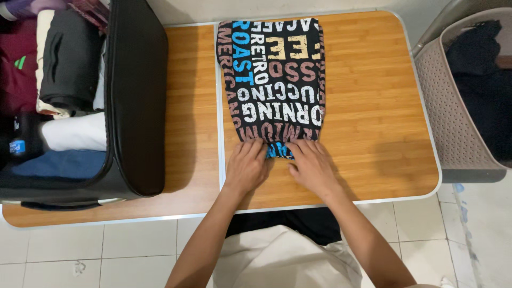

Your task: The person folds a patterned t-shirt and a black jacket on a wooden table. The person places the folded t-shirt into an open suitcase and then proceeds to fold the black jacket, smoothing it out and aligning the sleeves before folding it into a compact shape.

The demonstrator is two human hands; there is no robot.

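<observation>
A black garment (274,80) printed all over with coloured letters lies folded into a long strip on the wooden table (373,122). My left hand (246,166) and my right hand (310,166) press side by side on its near end, fingers curled over the cloth's edge. The near edge of the garment is bunched under my fingers, and part of it is hidden by them.
An open black suitcase (136,101) with rolled and folded clothes inside sits on the table's left end. A perforated plastic laundry basket (448,117) holding dark clothes stands right of the table. White floor tiles lie below the near edge.
</observation>
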